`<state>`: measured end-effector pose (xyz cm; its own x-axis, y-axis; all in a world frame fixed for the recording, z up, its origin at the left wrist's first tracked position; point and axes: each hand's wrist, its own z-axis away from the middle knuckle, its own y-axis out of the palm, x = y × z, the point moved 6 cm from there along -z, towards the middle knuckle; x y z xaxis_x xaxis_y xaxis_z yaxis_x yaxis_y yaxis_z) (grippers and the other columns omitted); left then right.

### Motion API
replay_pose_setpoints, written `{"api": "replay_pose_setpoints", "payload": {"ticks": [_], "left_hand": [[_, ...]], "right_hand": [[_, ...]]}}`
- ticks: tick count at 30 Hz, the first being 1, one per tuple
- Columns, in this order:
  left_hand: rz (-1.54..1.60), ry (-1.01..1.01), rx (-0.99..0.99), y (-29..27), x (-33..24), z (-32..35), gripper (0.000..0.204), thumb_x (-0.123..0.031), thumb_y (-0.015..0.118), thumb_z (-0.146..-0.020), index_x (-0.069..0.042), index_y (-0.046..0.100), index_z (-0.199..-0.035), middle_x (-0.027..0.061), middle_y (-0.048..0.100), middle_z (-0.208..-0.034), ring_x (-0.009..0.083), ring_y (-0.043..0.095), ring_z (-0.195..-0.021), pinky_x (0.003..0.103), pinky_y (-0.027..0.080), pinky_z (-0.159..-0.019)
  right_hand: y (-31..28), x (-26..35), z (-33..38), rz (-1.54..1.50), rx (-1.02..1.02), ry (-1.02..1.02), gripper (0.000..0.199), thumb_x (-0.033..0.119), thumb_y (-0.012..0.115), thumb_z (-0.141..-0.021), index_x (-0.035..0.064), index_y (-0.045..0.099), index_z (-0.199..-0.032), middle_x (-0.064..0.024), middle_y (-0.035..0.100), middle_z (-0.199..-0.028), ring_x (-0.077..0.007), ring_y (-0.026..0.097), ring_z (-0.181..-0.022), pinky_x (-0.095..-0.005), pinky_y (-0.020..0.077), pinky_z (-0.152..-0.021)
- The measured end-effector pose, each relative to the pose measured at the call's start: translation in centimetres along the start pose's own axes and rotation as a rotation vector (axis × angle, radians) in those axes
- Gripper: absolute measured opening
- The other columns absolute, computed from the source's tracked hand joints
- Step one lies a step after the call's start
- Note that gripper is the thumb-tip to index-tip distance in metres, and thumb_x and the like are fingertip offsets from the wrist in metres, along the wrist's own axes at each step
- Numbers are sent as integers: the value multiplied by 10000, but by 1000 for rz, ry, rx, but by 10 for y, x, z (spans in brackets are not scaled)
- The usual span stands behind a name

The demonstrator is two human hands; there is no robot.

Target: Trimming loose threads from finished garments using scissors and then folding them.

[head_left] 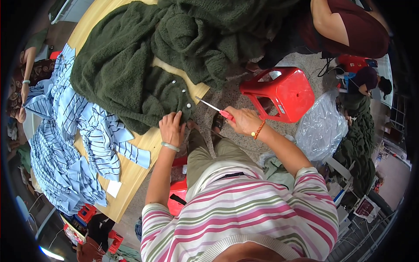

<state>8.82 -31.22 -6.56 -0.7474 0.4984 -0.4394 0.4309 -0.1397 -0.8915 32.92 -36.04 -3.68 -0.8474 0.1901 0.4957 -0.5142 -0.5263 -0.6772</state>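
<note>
A dark green fuzzy garment (126, 70) lies bunched over the wooden table, its front edge showing several shiny round buttons (189, 105). My left hand (172, 127) is closed on the garment's near edge at the table's rim, fingers bent over the cloth. Off to the right, above the floor, my right hand (244, 121) is wrapped round red-handled scissors (214, 105). Their slim metal blades point up and left toward the buttons, apart from the cloth. Part of the handle is hidden in my palm.
Blue striped garments (65, 161) cover the left of the wooden table (137, 177). A red plastic stool (294, 96) stands right of my hands, beside clear plastic sheeting (323, 126). A person in dark red (358, 30) sits at the far right; another person's arm (29, 65) reaches in at left.
</note>
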Motion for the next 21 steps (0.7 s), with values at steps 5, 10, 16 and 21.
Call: {"api": "replay_pose_setpoints", "payload": {"ticks": [5,10,16,21], "left_hand": [[-17,-34,-9,16,-3,5,475,-31,642,-573,-94,608,-1043,76,591,-897,265,546,-853,384,364,-746],[94,-155,-494,-41,-9,-26,483,10,646,-544,-79,599,-1016,92,619,-928,296,561,-907,393,373,-822],[-2,-95,11,29,-10,9,790,-124,754,-584,-82,452,-1313,112,546,-1063,292,494,-1036,422,307,-970],[80,-105,-95,35,-1,7,649,-81,729,-588,-85,523,-1204,115,557,-1058,290,518,-1016,399,350,-937]], "right_hand": [[12,6,6,30,-5,-64,281,273,587,-845,117,510,-1066,-209,651,-813,-407,631,-796,-503,480,-722],[2,2,14,32,-15,0,280,267,589,-850,125,511,-1078,-192,657,-838,-403,630,-816,-503,480,-727],[5,-5,22,42,-46,-20,302,242,590,-854,131,514,-1124,-176,654,-827,-403,630,-797,-510,479,-701],[17,-14,29,26,-39,-11,279,270,590,-848,133,522,-1082,-178,661,-836,-394,635,-805,-512,484,-709]]}}
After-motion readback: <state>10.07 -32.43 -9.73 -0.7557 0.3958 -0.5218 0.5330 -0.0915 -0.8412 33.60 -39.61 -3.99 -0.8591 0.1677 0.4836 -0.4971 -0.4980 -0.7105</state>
